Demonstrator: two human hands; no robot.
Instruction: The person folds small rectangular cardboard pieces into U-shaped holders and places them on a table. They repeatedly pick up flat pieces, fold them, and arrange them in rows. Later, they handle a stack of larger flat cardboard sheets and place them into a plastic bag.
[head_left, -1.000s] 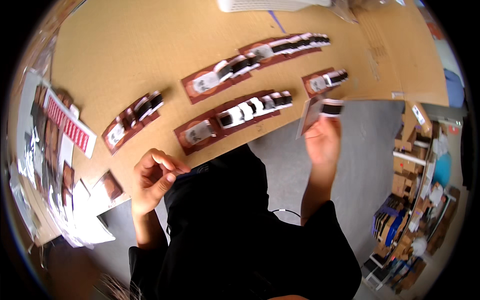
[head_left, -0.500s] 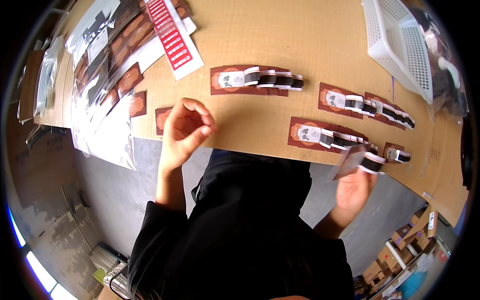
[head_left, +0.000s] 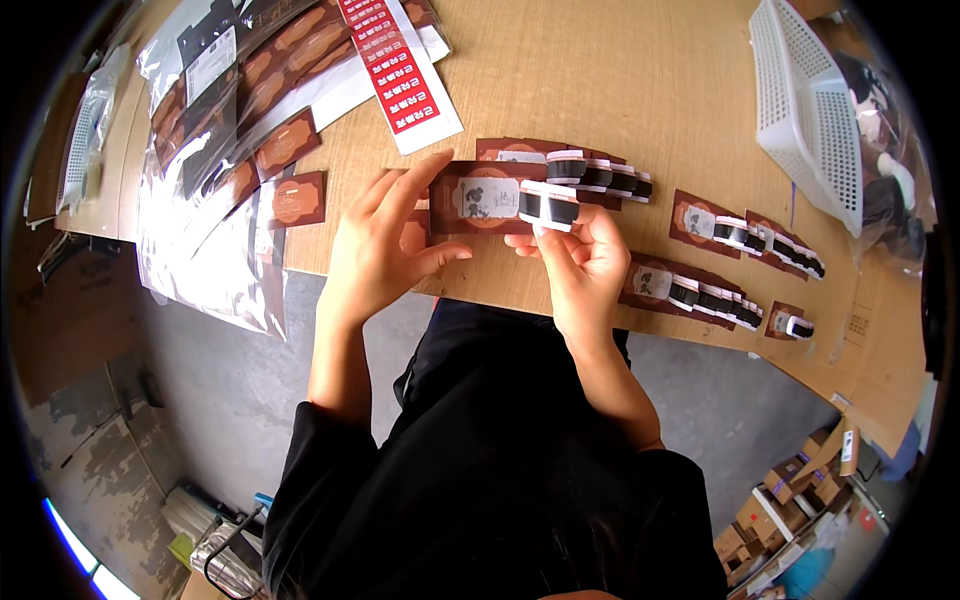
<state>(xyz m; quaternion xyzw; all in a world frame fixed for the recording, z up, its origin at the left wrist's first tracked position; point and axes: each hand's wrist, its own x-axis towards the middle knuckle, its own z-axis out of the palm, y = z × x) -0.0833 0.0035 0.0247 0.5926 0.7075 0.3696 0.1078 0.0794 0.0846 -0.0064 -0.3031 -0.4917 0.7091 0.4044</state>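
Note:
Both hands hold one brown printed card [head_left: 480,197] with a black and white band wrapped round its right end, just above the table's front edge. My left hand [head_left: 385,250] pinches the card's left end with fingers spread. My right hand [head_left: 578,268] grips the banded end from below. Right behind the card lies a row of overlapping banded cards [head_left: 575,165] on the wooden table [head_left: 600,70].
More rows of banded cards [head_left: 745,235] [head_left: 690,290] and a single one [head_left: 790,322] lie to the right. A white plastic basket [head_left: 810,100] stands at the far right. Loose brown cards [head_left: 295,198], clear bags [head_left: 200,260] and a red and white strip sheet [head_left: 395,70] cover the left.
My right hand has brought the banded card from the right to the middle. My left hand has come over and taken the card's left end. The view has shifted a little.

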